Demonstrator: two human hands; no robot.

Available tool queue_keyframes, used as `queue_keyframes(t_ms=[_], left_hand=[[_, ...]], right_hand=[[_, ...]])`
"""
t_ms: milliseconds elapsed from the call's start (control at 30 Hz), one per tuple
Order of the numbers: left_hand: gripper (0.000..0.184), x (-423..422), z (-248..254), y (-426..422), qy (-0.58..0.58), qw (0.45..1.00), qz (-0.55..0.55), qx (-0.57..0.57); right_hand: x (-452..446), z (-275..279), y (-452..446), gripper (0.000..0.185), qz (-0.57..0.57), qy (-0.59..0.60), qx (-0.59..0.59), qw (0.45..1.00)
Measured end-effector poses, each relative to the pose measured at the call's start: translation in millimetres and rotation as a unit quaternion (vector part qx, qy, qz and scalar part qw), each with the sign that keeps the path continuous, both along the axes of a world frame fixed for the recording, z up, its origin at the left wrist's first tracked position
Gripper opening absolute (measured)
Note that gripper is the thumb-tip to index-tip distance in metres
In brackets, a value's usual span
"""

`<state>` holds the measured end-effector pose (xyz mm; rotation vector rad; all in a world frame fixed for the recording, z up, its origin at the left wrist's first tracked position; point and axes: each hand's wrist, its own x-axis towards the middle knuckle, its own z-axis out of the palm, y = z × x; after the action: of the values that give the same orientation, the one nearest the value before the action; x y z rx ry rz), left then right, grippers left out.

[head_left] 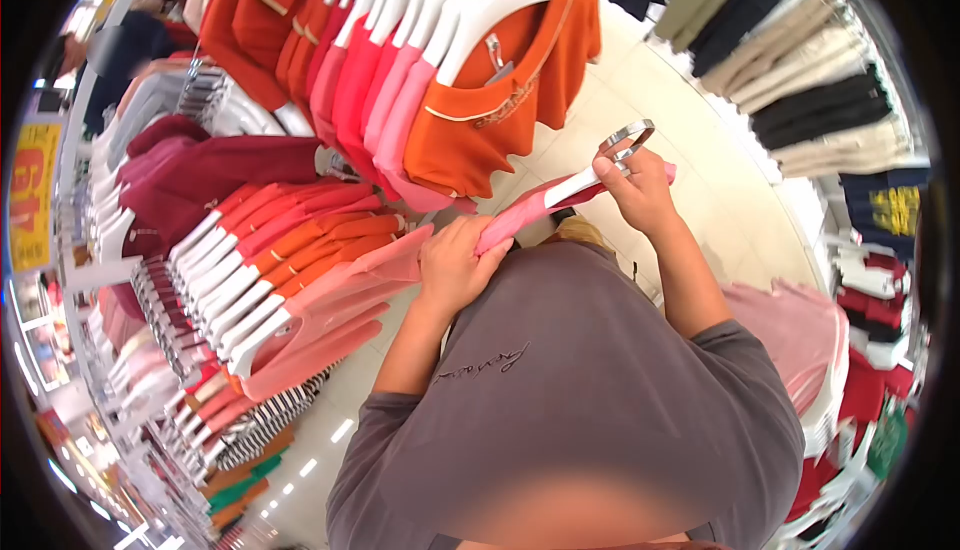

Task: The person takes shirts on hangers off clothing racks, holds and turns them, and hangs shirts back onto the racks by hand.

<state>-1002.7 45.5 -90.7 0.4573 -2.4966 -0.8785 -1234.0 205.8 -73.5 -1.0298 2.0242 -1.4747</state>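
Observation:
A pink garment [515, 222] on a white hanger [572, 187] is stretched between my two hands in front of my waist. My right hand [645, 195] is closed around the hanger near its top, with the thumb pressed along it. A shiny metal hook [628, 134], curved like a ring, sticks up beside that thumb. Farther left, my left hand [455, 262] is closed on the edge of the pink garment. A salmon-coloured shirt [345, 300] on the rack hangs just beside my left hand, close to its knuckles.
Orange and pink tops [480, 115] hang on white hangers ahead. To the left, a rack carries red and orange shirts [300, 240] and maroon garments [215, 175]. Folded trousers [800, 70] line the far right. A pale pink top [790, 325] hangs beside my right elbow.

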Motion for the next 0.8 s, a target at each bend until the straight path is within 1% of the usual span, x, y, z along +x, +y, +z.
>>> queue_keyframes(t_ms=[67,133,233,300,400,467,500,567,600,667,700,767,800], left_hand=[[0.033,-6,7,-1,-0.039,0.999,0.022,0.028],[0.034,-15,11,1,-0.036,0.998,0.047,0.025],[0.037,-34,19,2,-0.042,0.996,0.073,0.030],[0.039,-46,23,3,-0.054,0.994,0.085,0.039],[0.040,-59,30,-4,-0.039,0.995,0.081,0.041],[0.041,-71,37,-15,0.035,0.993,0.108,-0.043],[0.039,-77,42,-19,0.045,0.989,0.131,-0.061],[0.039,-93,49,-28,0.054,0.972,0.184,-0.133],[0.039,-102,53,-32,0.051,0.973,0.181,-0.136],[0.041,-120,59,-37,0.039,0.954,0.218,-0.202],[0.041,-125,59,-39,0.039,0.954,0.215,-0.204],[0.044,-134,60,-43,-0.009,0.934,0.244,-0.259],[0.044,-139,61,-43,-0.011,0.934,0.242,-0.261]], right_hand=[[-17,1,-13,0.031,0.027,0.033,-0.018,0.999],[-35,4,-25,0.032,0.050,0.049,-0.033,0.997],[-61,11,-40,0.035,0.046,0.133,-0.117,0.983],[-76,18,-44,0.035,0.052,0.134,-0.130,0.981],[-99,13,-44,0.036,0.054,0.116,-0.149,0.980],[-120,4,-37,0.033,0.080,0.121,-0.080,0.986],[-126,0,-36,0.033,0.079,0.117,-0.084,0.986],[-137,-5,-34,0.038,0.032,0.120,-0.126,0.984],[-142,-6,-31,0.040,0.031,0.104,-0.124,0.986],[-155,-6,-25,0.040,0.033,0.082,-0.112,0.990],[-162,-6,-23,0.041,0.039,0.064,-0.099,0.992],[-173,-9,-23,0.041,0.034,0.056,-0.106,0.992],[-178,-11,-23,0.041,0.033,0.048,-0.110,0.992]])
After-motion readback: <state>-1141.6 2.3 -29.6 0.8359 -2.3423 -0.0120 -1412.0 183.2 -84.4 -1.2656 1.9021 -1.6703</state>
